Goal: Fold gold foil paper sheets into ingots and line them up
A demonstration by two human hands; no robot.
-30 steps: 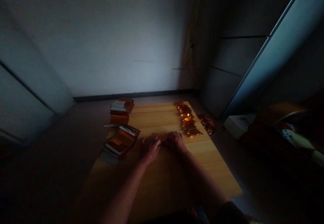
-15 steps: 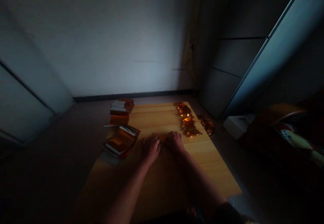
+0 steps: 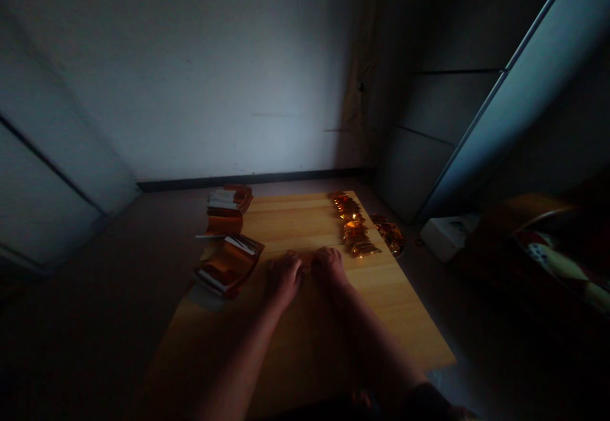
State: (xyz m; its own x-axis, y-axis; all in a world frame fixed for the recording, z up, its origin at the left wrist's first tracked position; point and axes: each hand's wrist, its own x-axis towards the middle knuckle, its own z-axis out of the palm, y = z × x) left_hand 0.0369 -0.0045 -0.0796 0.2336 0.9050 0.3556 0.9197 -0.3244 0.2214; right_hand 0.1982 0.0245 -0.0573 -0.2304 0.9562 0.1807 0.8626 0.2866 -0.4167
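Note:
My left hand [image 3: 286, 272] and my right hand [image 3: 330, 265] rest close together near the middle of the wooden table [image 3: 295, 218]. Fingers of both are curled in around a small piece of golden-brown foil paper [image 3: 307, 261], which shows dimly between them; its shape is mostly hidden. Left of my left hand lies a stack of copper-gold foil sheets [image 3: 229, 261] with pale edges. Beyond my right hand, shiny folded foil pieces [image 3: 355, 230] stand in a row along the table's right side.
More foil sheets [image 3: 225, 221] and a bundle with white paper [image 3: 230, 198] lie at the table's far left. On the floor to the right are a heap of shiny foil pieces [image 3: 388, 235] and a white box [image 3: 445, 237]. A pale wall [image 3: 238, 91] rises behind the table.
My right hand has shifted very slightly, its fingers curling beside the paper. My left hand and the foil stacks look the same.

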